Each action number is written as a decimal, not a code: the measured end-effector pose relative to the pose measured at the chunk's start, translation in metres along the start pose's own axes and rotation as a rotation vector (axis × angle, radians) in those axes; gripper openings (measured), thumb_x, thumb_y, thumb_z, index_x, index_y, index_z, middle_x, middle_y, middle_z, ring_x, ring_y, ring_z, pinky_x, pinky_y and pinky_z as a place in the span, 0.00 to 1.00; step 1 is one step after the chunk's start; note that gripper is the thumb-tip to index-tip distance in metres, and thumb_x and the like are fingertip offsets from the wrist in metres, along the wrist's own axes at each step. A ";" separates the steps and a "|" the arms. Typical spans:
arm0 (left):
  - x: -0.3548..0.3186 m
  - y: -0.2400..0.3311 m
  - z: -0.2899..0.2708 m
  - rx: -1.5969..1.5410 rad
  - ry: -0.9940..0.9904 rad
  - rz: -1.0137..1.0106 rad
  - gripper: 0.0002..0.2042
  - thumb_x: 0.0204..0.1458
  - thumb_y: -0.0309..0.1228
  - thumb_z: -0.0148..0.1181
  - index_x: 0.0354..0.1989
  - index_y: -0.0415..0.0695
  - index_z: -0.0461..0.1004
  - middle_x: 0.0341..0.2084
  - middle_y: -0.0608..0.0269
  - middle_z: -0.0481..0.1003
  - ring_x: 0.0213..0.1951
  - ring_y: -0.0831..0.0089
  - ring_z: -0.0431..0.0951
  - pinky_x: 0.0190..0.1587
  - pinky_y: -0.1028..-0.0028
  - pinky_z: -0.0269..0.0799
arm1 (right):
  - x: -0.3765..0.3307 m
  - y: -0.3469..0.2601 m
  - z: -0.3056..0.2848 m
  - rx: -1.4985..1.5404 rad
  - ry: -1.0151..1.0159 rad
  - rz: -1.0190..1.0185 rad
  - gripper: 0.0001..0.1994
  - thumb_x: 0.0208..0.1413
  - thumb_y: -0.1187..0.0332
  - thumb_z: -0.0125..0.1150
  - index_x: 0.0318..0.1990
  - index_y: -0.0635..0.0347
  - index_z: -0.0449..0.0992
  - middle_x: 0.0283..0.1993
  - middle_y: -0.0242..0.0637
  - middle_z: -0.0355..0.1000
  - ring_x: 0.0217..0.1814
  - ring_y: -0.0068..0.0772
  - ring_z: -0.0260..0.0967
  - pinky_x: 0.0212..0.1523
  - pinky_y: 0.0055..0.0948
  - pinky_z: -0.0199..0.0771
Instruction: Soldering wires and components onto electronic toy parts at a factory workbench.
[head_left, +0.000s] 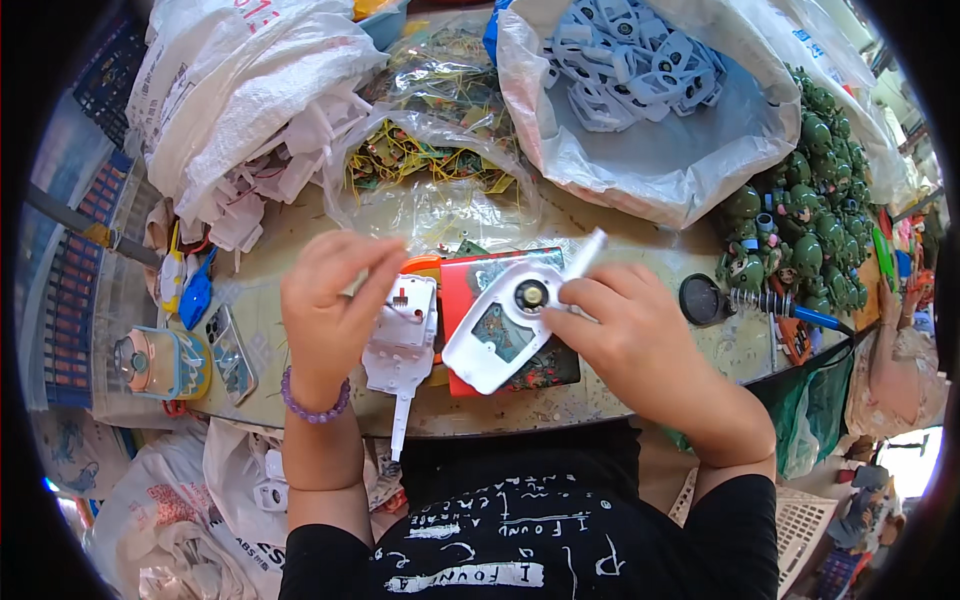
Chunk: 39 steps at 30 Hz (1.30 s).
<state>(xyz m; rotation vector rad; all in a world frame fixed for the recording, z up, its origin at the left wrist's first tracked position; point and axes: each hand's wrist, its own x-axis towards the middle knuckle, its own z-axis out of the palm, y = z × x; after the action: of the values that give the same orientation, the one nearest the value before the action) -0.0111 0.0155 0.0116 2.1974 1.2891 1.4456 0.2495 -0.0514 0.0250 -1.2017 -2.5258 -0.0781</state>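
Observation:
My left hand [332, 305] hovers above a white plastic shell half [402, 345] that lies on the table, fingers pinched as if on something tiny that I cannot make out. My right hand [620, 325] grips a second white plastic shell [500, 325] with a round black part and a circuit board inside, and a white stick-like tool [586, 254] pokes out above its fingers. Under the shell lies a red tray [462, 290].
Open plastic bags hold white shells [635, 60], wired circuit boards [440, 140] and white parts [250, 90]. A heap of green toy figures [810, 220] lies right, beside a soldering iron stand [760, 300]. A phone [230, 352] and a sealed cup [160, 362] sit left.

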 end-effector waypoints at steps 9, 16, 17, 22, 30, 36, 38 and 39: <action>0.000 0.016 0.025 -0.052 -0.424 0.358 0.05 0.39 0.25 0.67 0.26 0.43 0.78 0.32 0.62 0.79 0.40 0.63 0.79 0.45 0.64 0.74 | 0.020 0.020 0.020 0.136 0.131 -0.120 0.10 0.45 0.73 0.58 0.37 0.56 0.79 0.50 0.32 0.74 0.57 0.41 0.67 0.53 0.39 0.68; -0.008 0.017 0.033 -0.029 -0.430 0.232 0.04 0.41 0.23 0.64 0.27 0.41 0.77 0.34 0.59 0.81 0.45 0.60 0.80 0.49 0.64 0.72 | 0.007 0.024 0.039 0.268 0.174 -0.059 0.16 0.44 0.78 0.57 0.43 0.55 0.79 0.53 0.33 0.74 0.58 0.44 0.67 0.53 0.38 0.70; -0.008 0.018 0.033 -0.031 -0.435 0.235 0.04 0.41 0.23 0.64 0.27 0.41 0.77 0.34 0.59 0.81 0.45 0.60 0.80 0.49 0.64 0.72 | 0.005 0.024 0.040 0.268 0.184 -0.049 0.17 0.44 0.79 0.57 0.44 0.54 0.79 0.54 0.33 0.73 0.58 0.44 0.67 0.54 0.38 0.71; -0.012 0.022 0.034 0.048 -0.406 0.201 0.04 0.41 0.23 0.64 0.27 0.41 0.77 0.33 0.59 0.81 0.45 0.61 0.80 0.47 0.65 0.72 | 0.000 0.020 0.044 0.265 0.208 -0.012 0.17 0.45 0.79 0.56 0.45 0.54 0.78 0.55 0.33 0.73 0.60 0.46 0.66 0.55 0.39 0.70; -0.014 0.027 0.034 0.084 -0.382 0.221 0.03 0.41 0.23 0.64 0.26 0.41 0.78 0.32 0.60 0.81 0.43 0.62 0.80 0.46 0.66 0.72 | -0.023 0.014 0.024 0.264 0.469 0.068 0.16 0.45 0.84 0.54 0.43 0.61 0.77 0.52 0.45 0.71 0.55 0.49 0.68 0.52 0.38 0.71; -0.014 0.025 0.037 0.046 -0.367 0.244 0.03 0.40 0.23 0.64 0.25 0.42 0.77 0.32 0.61 0.81 0.42 0.63 0.81 0.44 0.66 0.71 | -0.124 0.014 0.023 0.426 1.096 0.538 0.07 0.56 0.82 0.48 0.40 0.66 0.70 0.34 0.37 0.67 0.32 0.25 0.63 0.33 0.21 0.65; -0.013 0.027 0.036 0.027 -0.343 0.262 0.03 0.40 0.24 0.65 0.24 0.42 0.77 0.32 0.62 0.81 0.42 0.64 0.81 0.42 0.66 0.71 | -0.163 0.025 0.021 0.486 1.157 0.575 0.06 0.57 0.81 0.48 0.40 0.65 0.69 0.34 0.35 0.65 0.30 0.22 0.61 0.31 0.20 0.62; -0.013 0.029 0.034 0.050 -0.340 0.252 0.03 0.40 0.23 0.64 0.24 0.42 0.77 0.32 0.61 0.81 0.42 0.64 0.81 0.42 0.66 0.71 | -0.181 0.029 0.019 0.573 1.184 0.787 0.05 0.58 0.79 0.49 0.41 0.65 0.68 0.33 0.34 0.65 0.28 0.20 0.59 0.29 0.18 0.60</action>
<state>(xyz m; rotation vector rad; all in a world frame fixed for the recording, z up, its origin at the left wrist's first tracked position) 0.0311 -0.0023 0.0036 2.5728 0.9727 1.0550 0.3720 -0.1630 -0.0546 -1.2443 -0.8968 0.0991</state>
